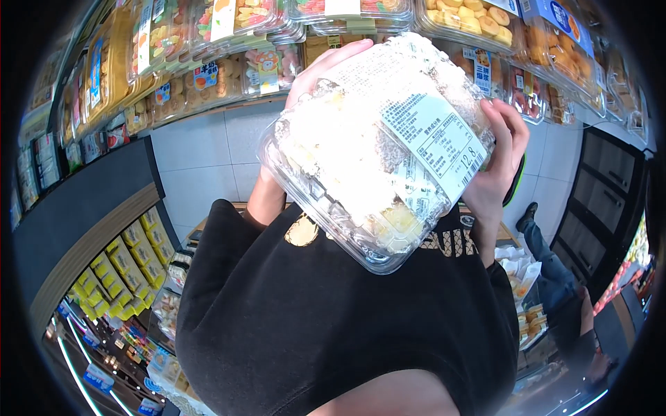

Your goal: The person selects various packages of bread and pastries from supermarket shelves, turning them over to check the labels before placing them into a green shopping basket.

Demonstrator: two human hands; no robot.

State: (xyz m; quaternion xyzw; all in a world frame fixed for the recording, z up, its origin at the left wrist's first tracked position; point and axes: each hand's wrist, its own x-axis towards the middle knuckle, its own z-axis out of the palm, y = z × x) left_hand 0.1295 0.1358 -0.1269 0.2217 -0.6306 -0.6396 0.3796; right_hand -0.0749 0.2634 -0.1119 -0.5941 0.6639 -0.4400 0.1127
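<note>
A clear plastic food box [359, 208] is held up, tilted, in front of my chest. Glare washes out much of its surface, and pale, powder-dusted pieces show through the plastic. A white printed label [437, 140] with a barcode faces me. My left hand [325, 70] is closed around the far left side, its fingertips at the top edge and its palm partly hidden behind the box. On the opposite side, my right hand [497, 151] grips the edge beside the label.
Ahead, a display shelf carries stacked boxes of gummy sweets [229, 21], small round cakes [468, 18] and other pastries. Yellow packets [125, 260] hang at left. Dark drawers [596, 200] stand at right, near another person's jeans-clad leg [543, 255]. Pale floor tiles [195, 179] lie below.
</note>
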